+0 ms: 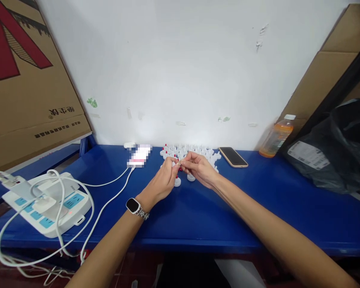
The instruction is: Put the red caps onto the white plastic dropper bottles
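My left hand (167, 176) and my right hand (199, 168) meet over the blue table, fingertips pinched close together. Between my left fingers a small white plastic piece shows in part; its exact shape is hidden. My right thumb and index finger pinch at the same spot, on something too small to make out. Behind and around my hands lie many white plastic nozzle caps (184, 150), several with red tips. One red-tipped cap (177, 182) stands just in front of my left hand, and another white cap (191, 178) sits below my right fingers.
A phone (233, 157) lies right of the caps; a pixelated bright device (139, 156) lies left, with white cables. A power strip (48, 208) with chargers takes up the table's left. An orange drink bottle (277, 137) and a black plastic bag (327, 148) stand at right, against the wall (180, 72).
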Demonstrator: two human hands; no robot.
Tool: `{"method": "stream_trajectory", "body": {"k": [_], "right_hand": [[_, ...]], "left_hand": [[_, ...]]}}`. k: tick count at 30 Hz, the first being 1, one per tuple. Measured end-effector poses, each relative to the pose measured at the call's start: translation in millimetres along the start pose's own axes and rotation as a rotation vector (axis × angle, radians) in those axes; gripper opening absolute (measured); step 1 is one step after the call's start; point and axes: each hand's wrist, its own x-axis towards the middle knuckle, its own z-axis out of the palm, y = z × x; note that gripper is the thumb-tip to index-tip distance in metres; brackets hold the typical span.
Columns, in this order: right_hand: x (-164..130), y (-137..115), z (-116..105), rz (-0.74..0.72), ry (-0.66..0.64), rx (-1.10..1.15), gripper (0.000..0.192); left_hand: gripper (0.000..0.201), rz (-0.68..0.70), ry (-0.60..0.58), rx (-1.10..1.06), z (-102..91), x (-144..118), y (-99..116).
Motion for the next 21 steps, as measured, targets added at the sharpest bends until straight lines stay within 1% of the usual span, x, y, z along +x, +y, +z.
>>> {"method": "stream_trajectory", "body": {"k": [4, 7, 9, 11, 14, 16, 17, 19, 20, 21], "right_hand": [[-1, 0, 5, -0.020, 0.017, -0.013, 0.041], [-3, -2, 8, -0.050, 0.007, -0.049, 0.040], [0, -5, 7, -0.073, 0.001, -0.113, 0.039], [12, -8, 1, -0.111, 0.020, -0.225, 0.038], [49, -11, -13, -0.218, 0.108, -0.459, 0.033], [85, -11, -21, -0.258, 0.162, -0.640, 0.023], [105, -11, -22, -0.245, 0.174, -0.735, 0.016], [142, -8, -21, -0.236, 0.161, -0.939, 0.004], [158, -5, -19, -0.226, 0.146, -1.043, 0.005], [172, -3, -16, -0.195, 0.112, -1.158, 0.010]], "left_hand": [[0.030, -0.033, 0.026, -0.074, 3.4, 1, 1], [0.032, -0.037, 0.044, -0.130, 2.1, 1, 5], [0.035, -0.064, 0.066, -0.129, -1.3, 1, 5], [0.039, -0.113, 0.117, -0.087, -6.1, 1, 1], [0.046, -0.161, 0.265, 0.012, -13.2, 4, -12], [0.040, -0.162, 0.311, 0.091, -15.9, 5, -19], [0.035, -0.158, 0.303, 0.129, -16.4, 5, -21], [0.026, -0.142, 0.247, 0.186, -15.9, 6, -22], [0.025, -0.134, 0.221, 0.200, -15.1, 5, -21], [0.024, -0.128, 0.202, 0.207, -14.1, 5, -21]]}}
